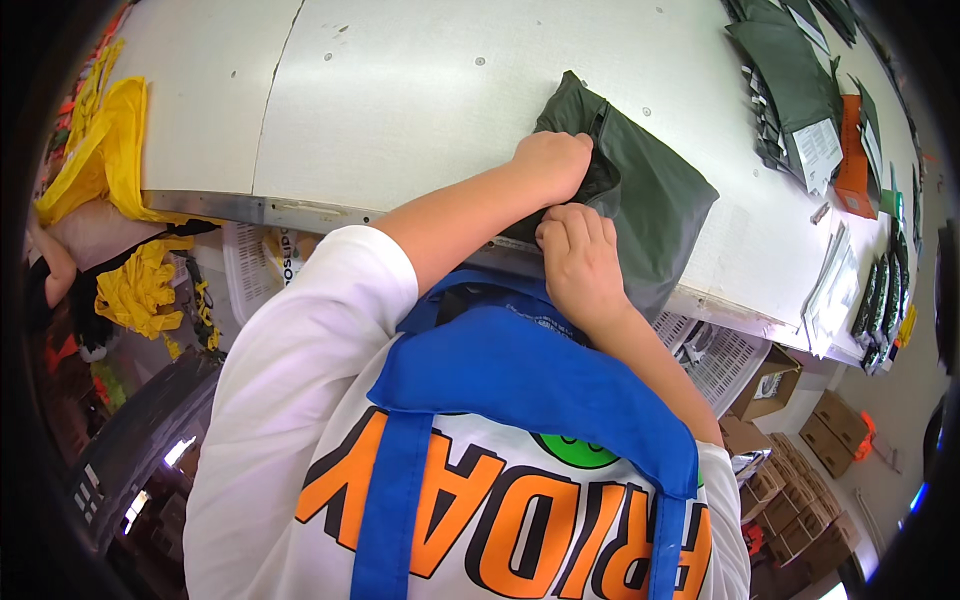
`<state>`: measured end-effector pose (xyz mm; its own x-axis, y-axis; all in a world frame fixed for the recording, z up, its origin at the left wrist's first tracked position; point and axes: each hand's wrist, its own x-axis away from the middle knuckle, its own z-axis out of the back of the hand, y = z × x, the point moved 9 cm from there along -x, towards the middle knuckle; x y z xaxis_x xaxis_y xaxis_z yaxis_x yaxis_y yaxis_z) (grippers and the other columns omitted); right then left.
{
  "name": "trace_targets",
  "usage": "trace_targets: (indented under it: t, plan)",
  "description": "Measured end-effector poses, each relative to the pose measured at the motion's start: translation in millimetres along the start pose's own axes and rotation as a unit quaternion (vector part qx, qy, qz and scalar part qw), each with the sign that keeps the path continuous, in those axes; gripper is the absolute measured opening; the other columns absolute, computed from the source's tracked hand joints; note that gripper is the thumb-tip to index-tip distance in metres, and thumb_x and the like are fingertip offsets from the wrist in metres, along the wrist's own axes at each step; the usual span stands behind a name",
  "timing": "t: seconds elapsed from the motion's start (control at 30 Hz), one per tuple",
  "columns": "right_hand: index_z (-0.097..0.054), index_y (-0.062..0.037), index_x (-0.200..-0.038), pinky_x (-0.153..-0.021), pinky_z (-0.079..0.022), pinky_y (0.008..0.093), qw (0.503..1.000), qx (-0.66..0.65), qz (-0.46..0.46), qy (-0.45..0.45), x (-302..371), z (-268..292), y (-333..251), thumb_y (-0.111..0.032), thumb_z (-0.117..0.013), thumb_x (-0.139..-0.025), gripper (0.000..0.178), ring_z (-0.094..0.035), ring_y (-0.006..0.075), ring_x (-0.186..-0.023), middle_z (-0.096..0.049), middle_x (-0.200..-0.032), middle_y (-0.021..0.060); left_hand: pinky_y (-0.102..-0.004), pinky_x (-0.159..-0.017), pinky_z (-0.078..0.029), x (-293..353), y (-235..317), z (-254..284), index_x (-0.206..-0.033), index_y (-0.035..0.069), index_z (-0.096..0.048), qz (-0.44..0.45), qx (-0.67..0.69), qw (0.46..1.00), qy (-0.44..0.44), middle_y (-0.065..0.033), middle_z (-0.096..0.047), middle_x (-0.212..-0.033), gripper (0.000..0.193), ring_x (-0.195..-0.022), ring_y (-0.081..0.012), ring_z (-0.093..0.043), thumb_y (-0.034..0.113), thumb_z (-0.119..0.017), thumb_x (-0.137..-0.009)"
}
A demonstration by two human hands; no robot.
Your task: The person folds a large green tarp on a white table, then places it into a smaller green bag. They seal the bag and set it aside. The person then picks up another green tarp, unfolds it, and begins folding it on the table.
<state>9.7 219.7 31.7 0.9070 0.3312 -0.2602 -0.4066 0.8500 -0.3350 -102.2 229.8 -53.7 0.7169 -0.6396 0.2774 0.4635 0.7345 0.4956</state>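
A dark green bag (655,190) of smooth, pliable material lies tilted on the white table, its near corner hanging over the front edge. My left hand (555,165) is closed on its left side, near a dark, creased opening or fold, with the fingertips partly hidden in the material. Just below, my right hand (580,258) has its fingers curled against the same side, close to the table edge. It looks closed on the bag's near edge, and the thumb is mostly hidden. The contents of the bag cannot be made out.
The white table (400,110) has a metal front edge. At the right are more dark green packages (790,85), an orange box (856,160) and clear plastic sleeves (832,290). Yellow garments (120,150) hang at the left beside another person's arm (55,265). White baskets (722,368) stand underneath.
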Motion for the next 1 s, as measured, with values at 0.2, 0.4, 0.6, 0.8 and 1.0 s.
trace_targets:
  t: [0.2, 0.4, 0.6, 0.8, 1.0]
  plan:
    - [-0.054, -0.0056, -0.09, -0.079, -0.039, 0.0394, 0.994, -0.081, -0.076, -0.025, 0.0, 3.3, 15.2, -0.005, -0.06, -0.078, 0.013, -0.053, 0.0272, -0.096, -0.058, -0.093, 0.008, -0.0327, -0.055, -0.045, 92.6, -2.9, 78.0, -0.084, 0.006, -0.059, -0.107, 0.246, 0.932, 0.244, -0.0081, -0.056, -0.067, 0.011, -0.06, -0.0211, -0.057, 0.015, -0.066, -0.083]
    - [-0.054, -0.005, -0.089, -0.079, -0.038, 0.0404, 0.992, -0.09, -0.08, 0.032, -19.5, 28.6, 5.5, -0.002, -0.061, -0.079, 0.013, -0.054, 0.0278, -0.097, -0.06, -0.092, 0.0077, -0.0331, -0.051, -0.046, 146.4, -0.7, 52.1, -0.082, 0.004, -0.062, -0.082, 0.177, 0.928, 0.317, -0.0102, -0.062, -0.072, 0.014, -0.06, -0.025, -0.059, 0.006, -0.073, -0.073]
    - [-0.055, -0.005, -0.088, -0.081, -0.038, 0.0392, 0.996, -0.07, -0.05, 0.02, -20.9, 33.1, 1.1, -0.003, -0.06, -0.079, 0.01, -0.053, 0.0282, -0.1, -0.059, -0.093, 0.0073, -0.0352, -0.05, -0.046, 142.8, 9.3, 52.8, -0.076, 0.005, -0.058, -0.13, 0.151, 0.915, 0.351, -0.0084, -0.058, -0.069, 0.012, -0.058, -0.0272, -0.057, 0.004, -0.069, -0.07]
    - [-0.056, -0.0051, -0.089, -0.086, -0.035, 0.0397, 0.997, 0.041, -0.067, 0.028, -32.7, 25.2, 11.4, -0.006, -0.059, -0.078, 0.011, -0.049, 0.0289, -0.106, -0.054, -0.102, 0.0084, -0.0385, -0.051, -0.047, 136.5, 1.6, 36.9, -0.071, 0.006, -0.055, -0.081, 0.104, 0.952, 0.277, -0.0081, -0.054, -0.067, 0.013, -0.059, -0.0288, -0.058, 0.011, -0.067, -0.071]
    - [-0.058, -0.0053, -0.09, -0.087, -0.034, 0.0422, 0.991, 0.085, -0.107, 0.008, -27.3, 0.1, 41.1, -0.008, -0.059, -0.079, 0.011, -0.047, 0.0295, -0.106, -0.053, -0.103, 0.0091, -0.0425, -0.057, -0.049, 155.8, -12.8, -19.7, -0.074, 0.006, -0.055, -0.062, 0.109, 0.983, 0.135, -0.011, -0.056, -0.071, 0.011, -0.066, -0.0328, -0.06, 0.012, -0.064, -0.074]
